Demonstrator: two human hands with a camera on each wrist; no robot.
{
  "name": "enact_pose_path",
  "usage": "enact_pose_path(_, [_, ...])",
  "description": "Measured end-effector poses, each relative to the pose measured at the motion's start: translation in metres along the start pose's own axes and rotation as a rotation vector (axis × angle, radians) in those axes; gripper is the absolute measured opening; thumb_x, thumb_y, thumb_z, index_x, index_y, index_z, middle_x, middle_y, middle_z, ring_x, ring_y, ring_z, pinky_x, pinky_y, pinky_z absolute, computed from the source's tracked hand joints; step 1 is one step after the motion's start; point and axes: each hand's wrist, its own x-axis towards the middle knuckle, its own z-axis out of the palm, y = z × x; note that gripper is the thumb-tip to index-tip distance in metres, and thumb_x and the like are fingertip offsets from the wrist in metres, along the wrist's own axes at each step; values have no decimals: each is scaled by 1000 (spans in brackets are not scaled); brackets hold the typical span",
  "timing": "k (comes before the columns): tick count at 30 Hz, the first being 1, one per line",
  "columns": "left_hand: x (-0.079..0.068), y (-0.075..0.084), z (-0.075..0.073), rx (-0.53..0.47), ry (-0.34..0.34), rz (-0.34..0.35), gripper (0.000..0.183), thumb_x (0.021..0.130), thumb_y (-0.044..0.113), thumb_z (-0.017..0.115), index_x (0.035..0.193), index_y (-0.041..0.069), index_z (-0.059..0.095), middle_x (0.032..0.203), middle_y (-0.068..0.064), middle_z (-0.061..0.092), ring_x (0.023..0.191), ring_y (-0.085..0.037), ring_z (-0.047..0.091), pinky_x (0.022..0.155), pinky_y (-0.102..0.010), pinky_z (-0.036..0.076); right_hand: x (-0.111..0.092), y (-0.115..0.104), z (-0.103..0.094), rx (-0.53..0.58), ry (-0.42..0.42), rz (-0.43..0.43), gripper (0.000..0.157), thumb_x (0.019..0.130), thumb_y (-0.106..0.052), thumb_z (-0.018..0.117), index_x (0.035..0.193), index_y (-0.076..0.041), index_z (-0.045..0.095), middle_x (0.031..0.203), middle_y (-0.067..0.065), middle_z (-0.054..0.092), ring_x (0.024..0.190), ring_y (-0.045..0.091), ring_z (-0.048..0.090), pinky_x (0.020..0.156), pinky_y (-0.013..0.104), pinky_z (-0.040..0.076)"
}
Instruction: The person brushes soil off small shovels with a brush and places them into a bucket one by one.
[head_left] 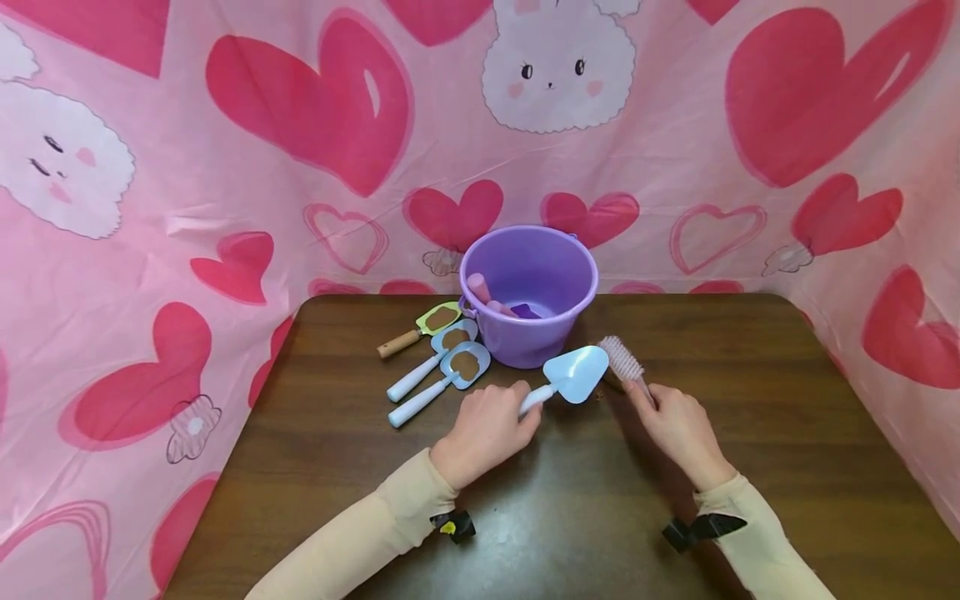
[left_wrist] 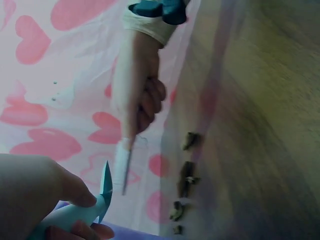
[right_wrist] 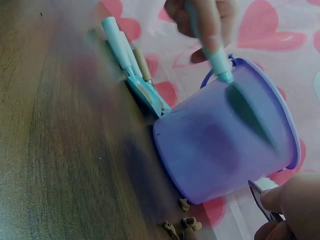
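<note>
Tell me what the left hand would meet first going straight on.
Led by its trowel, the left hand would likely meet the brush in the right hand first, though depth is unclear.

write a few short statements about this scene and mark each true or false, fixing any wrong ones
1. The left hand grips a blue trowel. True.
2. The right hand holds nothing. False: it holds a brush.
3. The purple bucket stands upright on the table. True.
4. The bucket is empty. False: pink things are inside it.
5. Small brown pieces lie on the table. True.
6. The green trowel has a white handle. False: its handle is the wooden handle.
</note>
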Motion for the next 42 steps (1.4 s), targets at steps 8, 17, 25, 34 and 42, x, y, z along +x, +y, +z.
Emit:
enact_pose_path(8, [-2, 9, -28, -122, 194, 40, 23, 91, 17, 73, 107, 8, 58, 60, 4, 49, 47, -13, 46, 44, -29, 36, -6, 7, 1, 11, -39, 23, 52, 108, -48, 51, 72, -10, 52, 61, 1, 42, 58, 19, 43, 56, 34, 33])
enact_pose_path(17, [25, -1, -63, -196, 237, 14, 29, 91, 4, 71, 116, 4, 56, 89, -9, 64, 74, -26, 62, 65, -43, 52, -11, 8, 2, 1, -54, 34, 50, 107, -47, 52, 73, -11, 52, 63, 1, 42, 58, 19, 43, 55, 34, 33])
enact_pose_path(25, [61, -9, -62, -189, 243, -77, 27, 90, 4, 71, 114, 0, 61, 104, -18, 58, 91, -32, 62, 78, -47, 55, -18, 6, 9, -37, -18, -1, 50, 106, -43, 58, 67, -14, 47, 60, -1, 39, 56, 20, 42, 55, 35, 34])
enact_pose_path(34, [83, -11, -54, -149, 248, -112, 20, 93, 9, 74, 104, 3, 57, 89, -15, 63, 82, -33, 64, 70, -47, 51, -24, 6, 17, -44, -59, 14, 50, 105, -42, 58, 65, -15, 45, 60, -3, 37, 55, 19, 41, 55, 35, 34])
enact_pose_path(42, [88, -12, -49, -127, 280, -95, 23, 95, 13, 75, 110, 3, 61, 96, -17, 64, 86, -38, 68, 72, -51, 54, -24, 3, 17, -49, -84, 7, 49, 104, -40, 61, 66, -15, 44, 60, -4, 36, 55, 18, 40, 55, 34, 33])
